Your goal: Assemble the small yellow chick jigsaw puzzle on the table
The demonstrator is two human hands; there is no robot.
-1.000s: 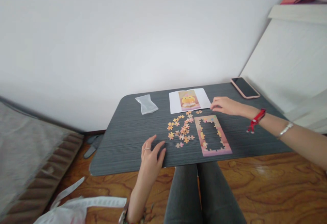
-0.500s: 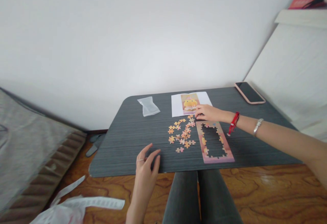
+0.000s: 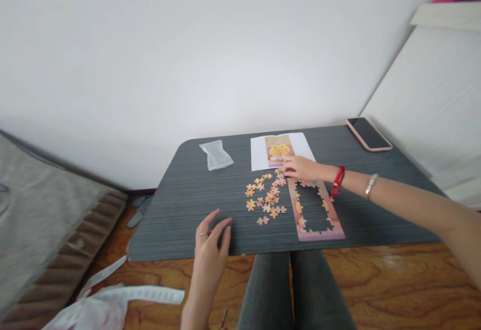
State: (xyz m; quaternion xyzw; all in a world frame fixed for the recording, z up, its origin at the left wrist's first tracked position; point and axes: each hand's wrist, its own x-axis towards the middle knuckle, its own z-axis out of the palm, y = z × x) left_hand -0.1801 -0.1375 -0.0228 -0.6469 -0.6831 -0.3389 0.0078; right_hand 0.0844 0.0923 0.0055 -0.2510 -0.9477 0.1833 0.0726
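While my right hand [image 3: 300,167] reaches out, its fingertips drawn narrowly together at the far end of the loose puzzle pieces [image 3: 271,197], I cannot tell whether they pinch one. Pieces so small and crowded call, I judge, for a light grip on opposite edges, wrist kept high so that neighbours aren't nudged. Orange, pink and cream, with knobbed outlines, they trail from those fingertips back towards my left hand [image 3: 210,247], its fingers parted around nothing visible, at the near edge of the dark, streaked tabletop [image 3: 188,194]. Just nearer than my right hand lies the flat pink frame [image 3: 322,236], its inner edge toothed; just beyond, a creased white printed sheet [image 3: 259,154]; beyond my left, a translucent bag [image 3: 217,155], probably thin plastic.
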